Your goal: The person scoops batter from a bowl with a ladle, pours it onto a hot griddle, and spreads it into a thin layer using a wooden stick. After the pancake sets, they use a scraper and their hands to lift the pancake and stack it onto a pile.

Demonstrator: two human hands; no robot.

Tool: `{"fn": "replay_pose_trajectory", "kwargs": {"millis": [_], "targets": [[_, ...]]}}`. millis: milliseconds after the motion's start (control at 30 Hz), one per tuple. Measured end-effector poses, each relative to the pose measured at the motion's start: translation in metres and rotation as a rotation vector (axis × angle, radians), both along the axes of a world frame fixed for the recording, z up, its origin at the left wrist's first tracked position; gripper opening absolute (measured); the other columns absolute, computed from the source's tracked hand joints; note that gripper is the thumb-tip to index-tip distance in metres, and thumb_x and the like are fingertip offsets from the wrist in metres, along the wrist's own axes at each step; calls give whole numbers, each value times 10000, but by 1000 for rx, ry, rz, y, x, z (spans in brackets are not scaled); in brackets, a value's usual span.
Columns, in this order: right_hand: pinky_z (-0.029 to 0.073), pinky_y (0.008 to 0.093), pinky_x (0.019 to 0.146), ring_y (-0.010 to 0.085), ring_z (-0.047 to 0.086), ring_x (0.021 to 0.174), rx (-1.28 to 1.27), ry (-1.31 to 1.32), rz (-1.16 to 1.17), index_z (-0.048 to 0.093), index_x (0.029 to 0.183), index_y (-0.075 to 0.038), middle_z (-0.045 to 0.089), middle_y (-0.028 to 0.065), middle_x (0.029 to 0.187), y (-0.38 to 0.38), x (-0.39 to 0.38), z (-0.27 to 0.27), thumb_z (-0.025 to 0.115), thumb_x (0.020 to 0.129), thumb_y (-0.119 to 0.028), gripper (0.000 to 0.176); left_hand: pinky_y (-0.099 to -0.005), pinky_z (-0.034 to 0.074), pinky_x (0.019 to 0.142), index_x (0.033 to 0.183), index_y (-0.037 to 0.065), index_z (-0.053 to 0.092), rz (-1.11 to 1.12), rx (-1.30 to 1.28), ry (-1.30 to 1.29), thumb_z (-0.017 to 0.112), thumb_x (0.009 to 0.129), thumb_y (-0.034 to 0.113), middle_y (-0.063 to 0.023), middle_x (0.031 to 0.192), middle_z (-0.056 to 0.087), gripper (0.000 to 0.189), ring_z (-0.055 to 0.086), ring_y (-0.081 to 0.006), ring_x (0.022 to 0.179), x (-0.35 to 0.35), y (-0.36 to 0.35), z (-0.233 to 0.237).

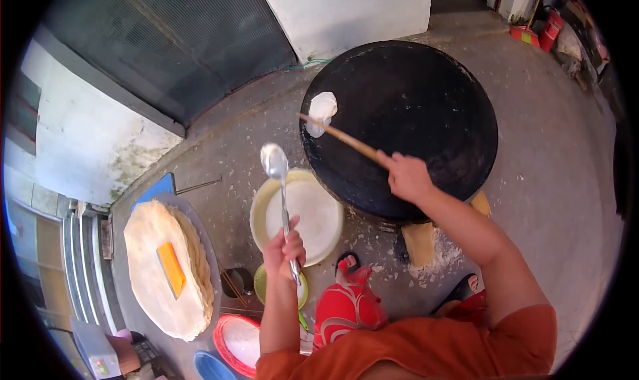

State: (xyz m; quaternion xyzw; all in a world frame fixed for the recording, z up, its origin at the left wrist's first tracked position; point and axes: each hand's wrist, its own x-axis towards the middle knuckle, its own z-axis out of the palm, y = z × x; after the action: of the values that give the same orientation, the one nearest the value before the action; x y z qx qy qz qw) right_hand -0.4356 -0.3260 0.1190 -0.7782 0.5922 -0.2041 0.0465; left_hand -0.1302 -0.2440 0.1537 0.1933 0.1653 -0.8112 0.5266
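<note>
My left hand is closed around the handle of a long metal spoon, its bowl pointing up with pale batter on it. The spoon crosses over a cream-coloured basin of white batter. In my right hand is a wooden stick, gripped near one end. It slants leftward over a large round black griddle. At the griddle's left edge lies a small mound of white batter, with the stick's far end overlapping it in this view.
Left stands a tall stack of thin flatbreads with an orange scraper on top. Below are a green bowl, a red basin and a blue basin. A yellowish block sits under the griddle's near edge. A broom is far right.
</note>
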Motion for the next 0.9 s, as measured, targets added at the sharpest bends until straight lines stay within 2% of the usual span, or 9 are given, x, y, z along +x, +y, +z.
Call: {"fn": "replay_pose_trajectory", "kwargs": {"millis": [67, 200, 400, 500, 600, 667, 733, 800, 900], "targets": [[465, 383, 615, 275, 572, 699, -116, 134, -66, 512, 1133, -137, 531, 103, 761, -24, -9, 2, 549, 655, -85, 483, -222, 311, 387, 1196, -45, 383, 20, 75, -11, 329, 904, 173, -38, 660, 398, 369, 352, -102, 468, 4, 19, -17], [469, 370, 614, 279, 568, 726, 13, -271, 1, 548, 1097, -154, 534, 100, 714, -7, -8, 3, 523, 676, -85, 427, -219, 314, 392, 1148, -60, 427, 88, 221, 70, 334, 900, 166, -35, 660, 409, 348, 359, -101, 470, 14, 56, -45], [466, 376, 641, 264, 572, 739, -141, 121, -148, 620, 985, -147, 543, 98, 725, -33, -31, -1, 512, 681, -90, 328, -205, 316, 387, 1106, -82, 454, 122, 302, 125, 343, 893, 154, -36, 663, 417, 337, 364, -90, 473, 13, 74, -77], [467, 373, 657, 272, 574, 755, 8, -428, -151, 615, 1003, -138, 572, 99, 765, -29, -9, -5, 512, 694, -104, 327, -207, 316, 386, 1114, -84, 446, 107, 302, 132, 346, 891, 143, -39, 663, 416, 333, 369, -91, 474, 11, 74, -80], [475, 361, 621, 250, 569, 688, -71, 29, -41, 577, 1081, -159, 533, 77, 777, -21, -18, -10, 563, 659, -119, 424, -206, 316, 380, 1118, -92, 435, 92, 324, 100, 319, 861, 61, -24, 641, 415, 320, 368, -95, 458, 8, 68, -78], [474, 361, 606, 238, 560, 663, -147, 185, -186, 551, 1116, -167, 512, 69, 785, -50, -38, -13, 584, 645, -133, 473, -207, 316, 380, 1116, -93, 435, 96, 328, 98, 329, 854, 46, -21, 625, 410, 315, 368, -96, 455, 7, 69, -80], [476, 364, 629, 250, 570, 695, -122, 165, -255, 575, 1085, -159, 528, 76, 778, -57, -34, -11, 571, 654, -125, 432, -207, 315, 377, 1116, -92, 436, 96, 355, 100, 334, 851, 41, -19, 623, 410, 313, 368, -96, 455, 5, 69, -78], [477, 365, 659, 258, 577, 745, -12, -408, -230, 598, 1049, -150, 543, 85, 768, -46, -15, -17, 558, 659, -121, 393, -207, 314, 374, 1116, -91, 436, 95, 373, 102, 339, 849, 36, -18, 622, 410, 311, 369, -96, 455, 6, 68, -78], [474, 374, 651, 266, 573, 744, 39, -55, -120, 563, 1081, -154, 543, 85, 794, -31, -9, 1, 543, 670, -108, 414, -207, 315, 372, 1116, -93, 433, 84, 352, 123, 347, 847, 33, -16, 624, 416, 309, 371, -96, 456, 7, 66, -84]]}}
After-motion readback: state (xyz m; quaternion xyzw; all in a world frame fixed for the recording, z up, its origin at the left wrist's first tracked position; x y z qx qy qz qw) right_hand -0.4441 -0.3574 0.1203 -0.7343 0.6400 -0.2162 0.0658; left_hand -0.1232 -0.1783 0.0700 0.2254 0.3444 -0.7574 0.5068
